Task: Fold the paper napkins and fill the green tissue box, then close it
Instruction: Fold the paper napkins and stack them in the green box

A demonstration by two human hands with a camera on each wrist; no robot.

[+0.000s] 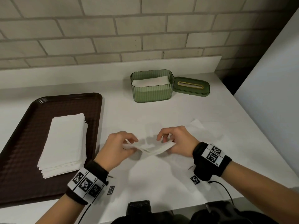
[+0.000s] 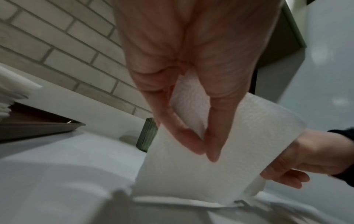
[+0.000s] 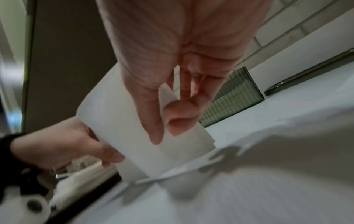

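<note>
Napkin in hand: a white paper napkin [image 1: 151, 147] is held just above the white counter [image 1: 210, 110], stretched between both hands and sagging a little in the middle, its layers partly doubled over.
Left hand: the left hand [image 1: 115, 148] pinches the napkin's left end; from the left wrist view the thumb and fingertips [image 2: 210, 151] meet on the sheet.
Right hand: the right hand [image 1: 177, 140] grips the right end, fingers curled over the top edge and thumb beneath, as the right wrist view shows.
Sheet underneath: another white sheet [image 1: 198, 124] lies flat on the counter under and beyond the right hand, one corner lifted slightly.
Green tissue box: the green tissue box [image 1: 152, 90] stands open towards the back of the counter, well apart from the hands, with folded white napkins [image 1: 149, 81] already inside, lying below the rim.
Lid: the green lid [image 1: 191, 86] lies flat on the counter, touching or just beside the box's right side, its gold-edged slot facing up.
Tray: a dark brown tray [image 1: 24, 143] sits to the left of the hands.
Stack: a pile of white napkins [image 1: 64, 143] rests on the tray, edges slightly uneven.
Backdrop: a pale brick wall [image 1: 97, 29] runs behind the counter.
</note>
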